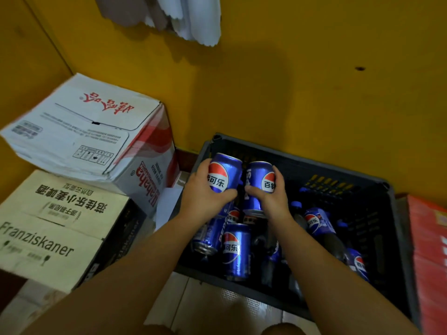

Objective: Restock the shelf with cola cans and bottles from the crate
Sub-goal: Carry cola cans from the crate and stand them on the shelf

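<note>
The left hand [205,189] is wrapped around one cola can [223,171], the right hand [272,194] around another [260,182]. Both cans stand upright above the crate [377,213].

White carton [79,131] stacked tilted on tan Franziskaner box [48,228] (left, by yellow wall [290,81]); red box [428,250] at right edge.

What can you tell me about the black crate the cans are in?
The crate is dark, plastic-looking, rectangular and open-topped, with slotted lattice walls and a thick rim. It sits on the tiled floor against the yellow wall, between stacked cardboard boxes and a red carton. Inside lie blue cola cans and bottles, jumbled on their sides.
</note>
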Motion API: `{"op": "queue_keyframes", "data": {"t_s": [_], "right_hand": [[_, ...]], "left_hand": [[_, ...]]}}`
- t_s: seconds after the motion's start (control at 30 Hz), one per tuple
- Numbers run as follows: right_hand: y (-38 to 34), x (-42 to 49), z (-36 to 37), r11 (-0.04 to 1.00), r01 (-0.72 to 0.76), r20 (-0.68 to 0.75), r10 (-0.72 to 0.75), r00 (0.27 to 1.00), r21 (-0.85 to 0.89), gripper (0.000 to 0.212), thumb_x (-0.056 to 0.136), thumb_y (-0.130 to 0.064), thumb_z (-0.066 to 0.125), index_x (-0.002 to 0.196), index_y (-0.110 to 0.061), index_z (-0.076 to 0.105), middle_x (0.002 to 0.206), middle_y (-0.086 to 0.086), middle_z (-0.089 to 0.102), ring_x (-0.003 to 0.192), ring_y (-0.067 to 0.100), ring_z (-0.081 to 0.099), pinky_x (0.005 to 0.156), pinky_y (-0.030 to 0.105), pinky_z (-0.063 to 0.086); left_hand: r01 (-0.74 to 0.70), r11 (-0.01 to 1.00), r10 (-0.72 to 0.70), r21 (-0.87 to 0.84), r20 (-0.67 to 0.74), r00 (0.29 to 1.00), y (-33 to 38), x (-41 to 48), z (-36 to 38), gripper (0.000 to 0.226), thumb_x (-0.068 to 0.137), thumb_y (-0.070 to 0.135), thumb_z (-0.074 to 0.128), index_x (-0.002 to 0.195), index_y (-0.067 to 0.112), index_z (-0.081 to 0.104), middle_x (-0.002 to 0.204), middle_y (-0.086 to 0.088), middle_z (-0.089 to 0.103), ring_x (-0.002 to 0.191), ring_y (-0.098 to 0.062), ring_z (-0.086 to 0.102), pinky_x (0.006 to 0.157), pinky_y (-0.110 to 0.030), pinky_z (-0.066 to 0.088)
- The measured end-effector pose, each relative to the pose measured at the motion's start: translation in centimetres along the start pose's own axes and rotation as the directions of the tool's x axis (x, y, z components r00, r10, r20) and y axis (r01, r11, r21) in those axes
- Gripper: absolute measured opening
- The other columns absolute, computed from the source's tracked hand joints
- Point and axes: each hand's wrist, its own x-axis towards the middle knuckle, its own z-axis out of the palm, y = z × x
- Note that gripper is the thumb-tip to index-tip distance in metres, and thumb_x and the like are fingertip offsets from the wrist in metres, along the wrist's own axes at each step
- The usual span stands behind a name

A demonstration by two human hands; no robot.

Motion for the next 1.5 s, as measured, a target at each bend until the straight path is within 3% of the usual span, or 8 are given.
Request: {"op": "queue_keyframes", "data": {"t_s": [0.17, 0.3, 0.5, 0.6, 0.73, 0.87, 1.03, 1.5], "right_hand": [[-6.9, -4.0, -2.0, 0.929, -0.205, 0.109, 0.179, 0.978, 0.307, 0.068, 0.078, -0.002, 0.059, 0.135, -0.028, 0.033, 0.119, 0.013, 0.055, 0.090, 0.034, 0.062, 0.075, 0.050, 0.054], [-14.0, -8.0, -3.5, 0.909, -0.211, 0.170, 0.158, 0.973, 0.360, 0.081, 0.063, -0.013, 0.059, 0.138, -0.028, 0.032, 0.120, 0.014, 0.055, 0.083, 0.030, 0.064, 0.069, 0.043, 0.053], [-27.5, -15.7, -4.4, 0.976, -0.017, 0.126, -0.011, 0.992, 0.217, 0.081, 0.083, -0.008, 0.066, 0.141, -0.044, 0.022, 0.123, 0.002, 0.054, 0.101, 0.024, 0.063, 0.077, 0.043, 0.056], [-34.2, -20.1, -4.1, 0.988, 0.141, 0.073, -0.146, 0.987, 0.064, 0.093, 0.077, -0.007, 0.073, 0.144, -0.041, 0.018, 0.119, -0.007, 0.054, 0.098, 0.011, 0.062, 0.071, 0.026, 0.056], [-42.7, -25.0, -4.1, 0.954, 0.299, 0.015, -0.299, 0.954, -0.024, 0.100, 0.073, -0.006, 0.076, 0.145, -0.041, 0.016, 0.112, -0.023, 0.047, 0.095, -0.001, 0.058, 0.068, 0.016, 0.053], [-50.5, -29.3, -4.1, 0.929, 0.365, -0.071, -0.361, 0.930, 0.057, 0.096, 0.075, -0.009, 0.075, 0.145, -0.040, 0.018, 0.119, -0.008, 0.047, 0.095, 0.006, 0.058, 0.064, 0.019, 0.053], [-56.7, -33.6, -4.7, 0.880, 0.239, -0.036, -0.247, 0.968, 0.410, 0.079, 0.081, -0.001, 0.057, 0.142, -0.040, 0.024, 0.131, 0.012, 0.044, 0.099, 0.032, 0.061, 0.068, 0.039, 0.055], [-59.8, -44.5, -5.7, 0.721, 0.632, 0.202, -0.689, 0.696, 0.284, 0.084, 0.081, -0.005, 0.066, 0.131, -0.053, 0.019, 0.121, -0.016, 0.040, 0.108, 0.015, 0.053, 0.079, 0.031, 0.055]], "left_hand": [[0.086, 0.964, -0.067, -0.251, 0.082, 0.994, 6.4, -2.8, -2.6, 0.085, 0.074, 0.027, 0.076, 0.143, 0.031, 0.026, 0.129, 0.002, 0.049, 0.106, -0.015, 0.056, 0.082, -0.027, 0.049], [0.137, 0.911, -0.104, -0.390, 0.107, 0.989, 13.2, -5.2, -6.7, 0.076, 0.078, 0.020, 0.075, 0.140, 0.028, 0.032, 0.119, 0.006, 0.051, 0.089, 0.003, 0.055, 0.060, -0.009, 0.046], [0.109, 0.859, -0.051, -0.500, 0.128, 0.990, 23.6, -9.9, -13.9, 0.081, 0.075, 0.016, 0.077, 0.140, 0.030, 0.033, 0.127, 0.001, 0.054, 0.104, -0.010, 0.061, 0.077, -0.023, 0.054], [0.055, 0.841, -0.003, -0.539, 0.096, 0.995, 29.7, -12.3, -17.5, 0.084, 0.076, 0.015, 0.075, 0.143, 0.035, 0.028, 0.129, 0.004, 0.052, 0.106, -0.009, 0.060, 0.083, -0.030, 0.054], [0.001, 0.781, 0.056, -0.624, 0.072, 0.996, 37.3, -14.0, -22.7, 0.087, 0.071, 0.000, 0.076, 0.140, 0.026, 0.031, 0.113, 0.002, 0.059, 0.091, -0.010, 0.063, 0.075, -0.028, 0.057], [-0.055, 0.739, 0.136, -0.671, 0.068, 0.988, 43.7, -15.5, -27.8, 0.094, 0.069, -0.008, 0.071, 0.143, 0.027, 0.024, 0.113, -0.007, 0.056, 0.090, -0.020, 0.062, 0.067, -0.029, 0.056], [-0.187, 0.732, 0.239, -0.655, -0.009, 0.971, 48.7, -18.3, -32.3, 0.097, 0.072, -0.008, 0.069, 0.146, 0.031, 0.018, 0.124, -0.013, 0.051, 0.099, -0.028, 0.060, 0.076, -0.039, 0.056], [-0.569, 0.746, 0.394, -0.346, -0.460, 0.796, 52.9, -32.9, -36.1, 0.101, 0.070, 0.001, 0.077, 0.138, 0.048, 0.018, 0.110, 0.029, 0.041, 0.095, 0.003, 0.055, 0.070, -0.018, 0.054]]}}
